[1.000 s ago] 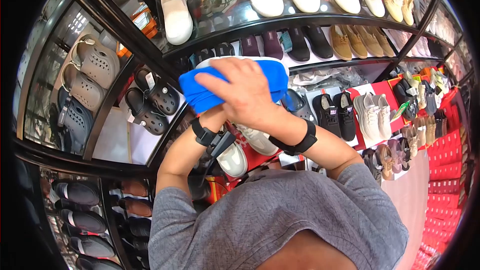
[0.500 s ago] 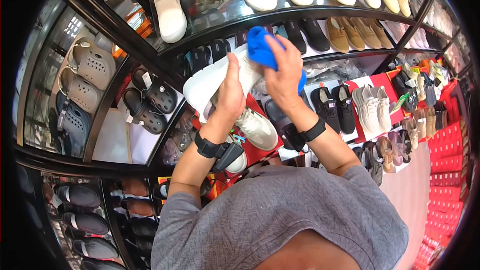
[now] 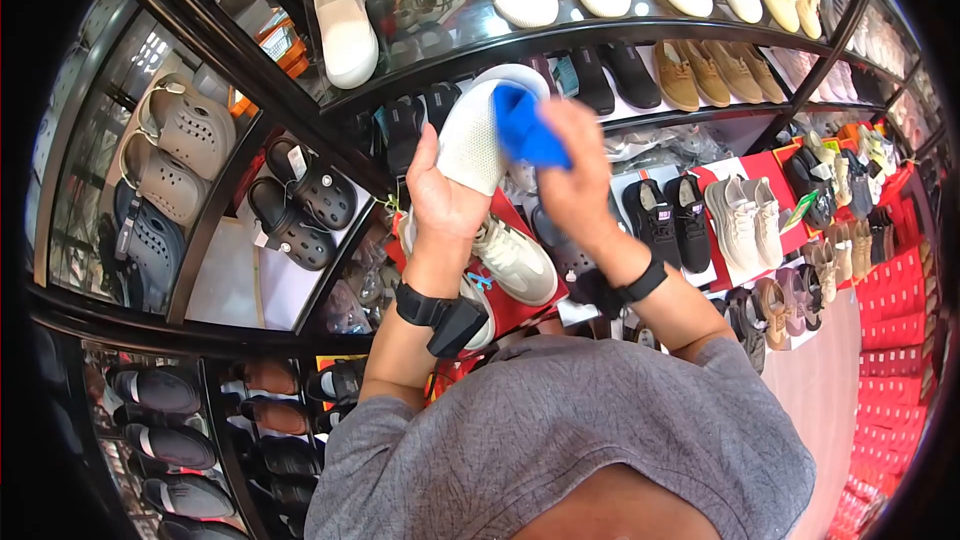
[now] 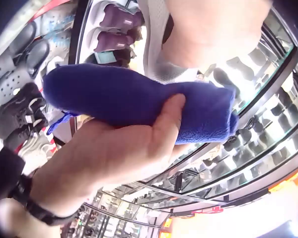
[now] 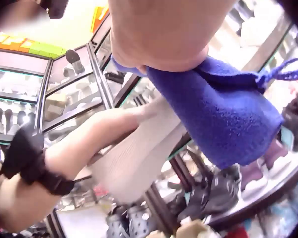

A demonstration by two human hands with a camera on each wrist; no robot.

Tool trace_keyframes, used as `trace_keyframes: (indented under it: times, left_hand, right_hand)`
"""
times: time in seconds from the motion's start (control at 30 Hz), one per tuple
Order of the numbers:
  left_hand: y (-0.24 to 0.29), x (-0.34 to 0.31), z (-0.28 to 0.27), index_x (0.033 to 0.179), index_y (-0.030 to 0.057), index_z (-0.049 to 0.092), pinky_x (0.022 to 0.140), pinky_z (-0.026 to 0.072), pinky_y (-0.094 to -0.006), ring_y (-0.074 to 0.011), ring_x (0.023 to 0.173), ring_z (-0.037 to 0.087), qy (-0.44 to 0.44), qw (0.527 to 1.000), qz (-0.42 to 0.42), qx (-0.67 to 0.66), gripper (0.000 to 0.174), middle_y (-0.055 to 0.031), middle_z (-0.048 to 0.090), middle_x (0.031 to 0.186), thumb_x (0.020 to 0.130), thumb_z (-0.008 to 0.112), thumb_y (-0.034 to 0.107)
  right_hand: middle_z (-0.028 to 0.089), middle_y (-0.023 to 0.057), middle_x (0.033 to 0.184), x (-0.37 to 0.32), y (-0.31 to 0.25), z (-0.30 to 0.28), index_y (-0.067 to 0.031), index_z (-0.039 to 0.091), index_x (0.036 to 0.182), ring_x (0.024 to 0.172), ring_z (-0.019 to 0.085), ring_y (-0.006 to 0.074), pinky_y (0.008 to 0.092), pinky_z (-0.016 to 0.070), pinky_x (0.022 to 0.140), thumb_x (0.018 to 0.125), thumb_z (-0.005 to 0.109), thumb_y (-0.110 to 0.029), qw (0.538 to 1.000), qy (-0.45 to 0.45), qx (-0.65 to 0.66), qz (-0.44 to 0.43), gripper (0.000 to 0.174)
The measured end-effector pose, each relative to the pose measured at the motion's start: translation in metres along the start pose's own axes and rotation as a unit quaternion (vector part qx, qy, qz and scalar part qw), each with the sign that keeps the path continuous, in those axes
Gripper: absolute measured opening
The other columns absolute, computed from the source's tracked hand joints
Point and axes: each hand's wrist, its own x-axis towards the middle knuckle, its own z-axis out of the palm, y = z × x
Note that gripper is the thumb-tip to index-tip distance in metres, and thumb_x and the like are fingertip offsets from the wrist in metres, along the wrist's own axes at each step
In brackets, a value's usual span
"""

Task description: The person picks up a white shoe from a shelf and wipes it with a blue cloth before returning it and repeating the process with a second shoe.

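Note:
My left hand holds a white shoe whose perforated upper faces the head camera. The thumb points up beside the shoe, while the fingers are mostly hidden behind it. In my right hand is a bunched blue cloth, gripped and lying against the shoe near its opening. The left wrist view shows the cloth folded long, with right fingers wrapped over it. In the right wrist view, a loop of cord hangs off the cloth, and the shoe slants behind it.
Below the hands, a pair of off-white sneakers stands on a red box. Grey clogs and black clogs fill the left shelves. A glass shelf with white shoes runs across the back. Stacked red boxes line the right.
The blue cloth, at first spread over the shoe, is now bunched in the right hand, which has moved right. The shoe has turned from sole edge to upper and tilted more upright.

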Motion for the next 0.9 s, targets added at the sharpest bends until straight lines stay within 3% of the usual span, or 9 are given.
trace_keyframes:
  times: [0.07,0.17,0.27,0.33,0.53,0.6,0.8,0.87,0.9]
  left_hand:
    - [-0.005,-0.004,0.004,0.133,-0.0073,0.035,0.109,0.0262,-0.0478,-0.0346,0.127,0.039,0.005,1.0,0.001,-0.029,0.052,-0.0221,0.041,0.136,0.097,0.033,0.031]
    - [-0.01,-0.007,0.007,0.134,-0.007,0.033,0.111,0.0239,-0.0476,-0.0348,0.129,0.036,-0.011,0.999,-0.001,-0.052,0.05,-0.0218,0.038,0.138,0.098,0.031,0.027]
    - [-0.011,-0.004,0.005,0.135,-0.0055,0.033,0.11,0.0243,-0.046,-0.0333,0.129,0.037,-0.02,0.997,0.033,-0.06,0.049,-0.0203,0.041,0.137,0.099,0.029,0.027]
    - [-0.006,0.0,-0.012,0.134,-0.0056,0.033,0.109,0.026,-0.0462,-0.0337,0.128,0.039,-0.056,0.992,0.025,-0.107,0.048,-0.0207,0.041,0.137,0.098,0.029,0.026]
    - [0.025,0.005,-0.021,0.131,-0.0059,0.037,0.108,0.0283,-0.0472,-0.0356,0.124,0.042,-0.036,0.992,0.018,-0.118,0.048,-0.0217,0.045,0.132,0.098,0.029,0.028]
    - [0.035,0.009,-0.024,0.133,-0.0071,0.035,0.109,0.0256,-0.0471,-0.0354,0.126,0.04,-0.124,0.976,0.003,-0.178,0.051,-0.0233,0.042,0.135,0.099,0.028,0.03]
    - [0.066,0.013,-0.008,0.131,-0.0049,0.039,0.109,0.0274,-0.0464,-0.033,0.126,0.041,-0.147,0.976,0.041,-0.159,0.048,-0.0187,0.045,0.134,0.099,0.032,0.029]
    - [0.068,0.01,0.006,0.13,-0.0049,0.04,0.109,0.0283,-0.0458,-0.0326,0.125,0.042,-0.15,0.97,0.03,-0.187,0.048,-0.0185,0.046,0.134,0.098,0.034,0.03]
    - [0.066,0.009,0.011,0.13,-0.0049,0.041,0.108,0.0287,-0.0453,-0.0324,0.125,0.042,-0.146,0.969,0.021,-0.197,0.049,-0.0188,0.046,0.133,0.098,0.036,0.031]
  right_hand:
    - [0.057,0.015,0.113,0.03,0.012,0.001,-0.0029,0.057,0.116,0.104,0.054,0.0297,0.0362,0.0412,0.092,0.071,0.058,0.008,0.996,0.082,-0.021,0.01,0.046]
    - [0.055,0.0156,0.114,0.043,0.027,0.011,-0.0031,0.054,0.119,0.107,0.052,0.0294,0.0354,0.0388,0.094,0.073,0.062,0.005,0.996,0.059,-0.072,0.009,0.048]
    - [0.051,0.0186,0.116,0.024,0.021,0.028,-0.0071,0.053,0.122,0.106,0.049,0.0364,0.0411,0.038,0.093,0.064,0.054,0.007,0.996,0.079,-0.034,0.008,0.06]
    - [0.049,0.0209,0.12,0.005,0.015,0.037,-0.0065,0.053,0.121,0.106,0.049,0.0385,0.0419,0.0373,0.094,0.065,0.058,0.006,0.997,0.067,-0.022,-0.013,0.058]
    - [0.046,0.0221,0.125,-0.05,-0.005,0.044,-0.0011,0.042,0.129,0.113,0.046,0.0382,0.0401,0.0364,0.098,0.074,0.059,0.006,0.989,-0.041,0.132,0.055,0.058]
    - [0.045,0.0241,0.125,-0.066,-0.013,0.043,0.0017,0.038,0.131,0.112,0.048,0.0393,0.0387,0.0385,0.096,0.076,0.058,0.006,0.98,-0.088,0.144,0.105,0.058]
    - [0.053,0.0203,0.118,-0.091,-0.017,0.04,0.0016,0.042,0.127,0.107,0.054,0.034,0.0372,0.0429,0.092,0.079,0.058,0.002,0.936,-0.25,0.19,0.16,0.05]
    - [0.06,0.0114,0.103,-0.081,-0.014,0.042,-0.0017,0.045,0.127,0.091,0.06,0.0244,0.0324,0.0463,0.083,0.085,0.056,-0.002,0.727,-0.36,0.356,0.463,0.044]
    - [0.062,0.0132,0.102,-0.078,-0.011,0.046,-0.0014,0.051,0.119,0.089,0.063,0.0261,0.0365,0.0508,0.079,0.086,0.055,-0.008,0.629,-0.357,0.386,0.572,0.034]
